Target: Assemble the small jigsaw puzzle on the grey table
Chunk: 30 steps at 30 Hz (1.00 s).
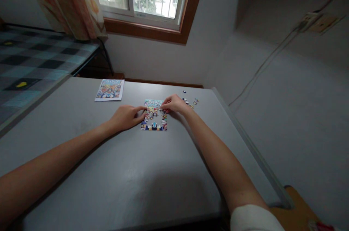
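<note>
A partly assembled jigsaw puzzle (154, 128) lies on the grey table, its colourful border joined and gaps with loose-looking pieces in its middle. At its left edge, my left hand (127, 116) rests with index finger and thumb apart, the fingertips touching the puzzle. My right hand (176, 104) reaches over the upper right part, thumb and fingers pinched together at what looks like a small puzzle piece, mostly covered by the fingertips. Beyond the right hand lie several loose puzzle pieces (195, 101), partly hidden by it.
A printed reference picture (109, 90) lies farther back on the left of the table (114, 176). Walls stand behind and to the right, with a cable (261, 67) hanging from a socket. A bed with a checked cover (40, 56) is at the left, below a curtained window.
</note>
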Each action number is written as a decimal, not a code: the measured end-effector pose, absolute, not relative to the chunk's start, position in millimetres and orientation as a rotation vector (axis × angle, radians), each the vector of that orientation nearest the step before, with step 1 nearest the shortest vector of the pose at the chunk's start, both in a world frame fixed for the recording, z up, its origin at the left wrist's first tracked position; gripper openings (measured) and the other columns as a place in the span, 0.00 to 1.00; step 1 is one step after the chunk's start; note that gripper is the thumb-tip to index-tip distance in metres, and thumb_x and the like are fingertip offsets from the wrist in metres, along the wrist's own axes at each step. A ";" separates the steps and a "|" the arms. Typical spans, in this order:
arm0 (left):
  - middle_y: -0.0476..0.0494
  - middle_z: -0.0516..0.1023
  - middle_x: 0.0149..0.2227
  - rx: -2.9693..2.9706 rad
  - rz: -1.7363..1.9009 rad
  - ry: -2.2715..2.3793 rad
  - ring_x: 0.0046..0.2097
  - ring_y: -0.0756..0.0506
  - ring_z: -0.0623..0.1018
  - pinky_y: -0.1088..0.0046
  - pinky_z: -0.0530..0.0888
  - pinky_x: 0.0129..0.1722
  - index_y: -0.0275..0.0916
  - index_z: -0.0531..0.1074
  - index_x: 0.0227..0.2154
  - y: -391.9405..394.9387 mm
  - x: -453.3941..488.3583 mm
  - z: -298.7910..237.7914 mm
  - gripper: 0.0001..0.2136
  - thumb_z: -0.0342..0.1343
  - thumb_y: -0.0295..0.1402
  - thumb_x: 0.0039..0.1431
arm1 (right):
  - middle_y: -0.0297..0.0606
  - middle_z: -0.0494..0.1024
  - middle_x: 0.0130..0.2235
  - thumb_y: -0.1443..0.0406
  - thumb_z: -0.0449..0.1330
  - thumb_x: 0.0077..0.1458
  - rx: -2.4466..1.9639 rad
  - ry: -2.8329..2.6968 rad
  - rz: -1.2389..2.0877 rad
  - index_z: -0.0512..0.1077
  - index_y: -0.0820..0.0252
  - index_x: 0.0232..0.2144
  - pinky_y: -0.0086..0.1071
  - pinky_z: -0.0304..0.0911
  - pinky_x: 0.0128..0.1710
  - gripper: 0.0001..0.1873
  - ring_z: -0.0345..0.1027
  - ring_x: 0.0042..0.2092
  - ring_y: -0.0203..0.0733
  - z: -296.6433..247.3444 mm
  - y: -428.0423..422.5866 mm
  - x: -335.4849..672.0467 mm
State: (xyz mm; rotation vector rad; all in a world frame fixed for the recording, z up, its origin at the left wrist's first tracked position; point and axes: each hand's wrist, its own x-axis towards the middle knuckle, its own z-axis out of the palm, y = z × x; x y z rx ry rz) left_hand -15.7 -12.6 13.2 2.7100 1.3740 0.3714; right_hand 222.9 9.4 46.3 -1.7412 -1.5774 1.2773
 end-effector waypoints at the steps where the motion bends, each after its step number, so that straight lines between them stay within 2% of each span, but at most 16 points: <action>1: 0.47 0.79 0.26 2.709 0.368 1.375 0.28 0.46 0.77 0.74 0.61 0.28 0.46 0.75 0.51 -12.9 -15.4 13.9 0.22 0.45 0.49 0.63 | 0.35 0.75 0.20 0.73 0.70 0.44 -1.730 -1.573 1.289 0.74 0.67 0.21 0.24 0.66 0.24 0.08 0.66 0.21 0.30 45.4 9.6 222.6; 5: 0.47 0.79 0.25 2.702 0.359 1.383 0.28 0.46 0.77 0.73 0.62 0.28 0.45 0.75 0.51 -14.5 -13.9 17.4 0.22 0.45 0.48 0.63 | 0.34 0.74 0.20 0.74 0.68 0.46 -1.729 -1.595 1.271 0.73 0.66 0.21 0.23 0.66 0.23 0.07 0.66 0.21 0.30 41.1 11.1 220.9; 12: 0.47 0.79 0.25 2.697 0.367 1.387 0.28 0.46 0.77 0.74 0.62 0.28 0.45 0.75 0.51 -14.2 -13.6 16.7 0.22 0.45 0.49 0.63 | 0.40 0.79 0.26 0.72 0.65 0.49 -1.856 -1.798 0.998 0.78 0.67 0.27 0.24 0.65 0.27 0.01 0.70 0.25 0.33 38.7 10.9 216.7; 18: 0.47 0.80 0.26 2.704 0.374 1.382 0.29 0.45 0.77 0.73 0.62 0.29 0.45 0.75 0.51 -13.1 -13.9 15.3 0.22 0.45 0.49 0.63 | 0.42 0.81 0.29 0.70 0.65 0.49 -1.926 -1.937 0.786 0.80 0.66 0.30 0.26 0.65 0.31 0.04 0.73 0.30 0.38 43.3 7.1 214.2; 30: 0.46 0.79 0.26 2.705 0.343 1.410 0.29 0.45 0.77 0.73 0.62 0.28 0.45 0.75 0.52 -14.5 -12.3 18.0 0.23 0.45 0.49 0.63 | 0.42 0.81 0.30 0.67 0.67 0.49 -1.937 -1.973 0.719 0.80 0.65 0.32 0.26 0.63 0.30 0.06 0.72 0.30 0.37 40.5 7.5 213.8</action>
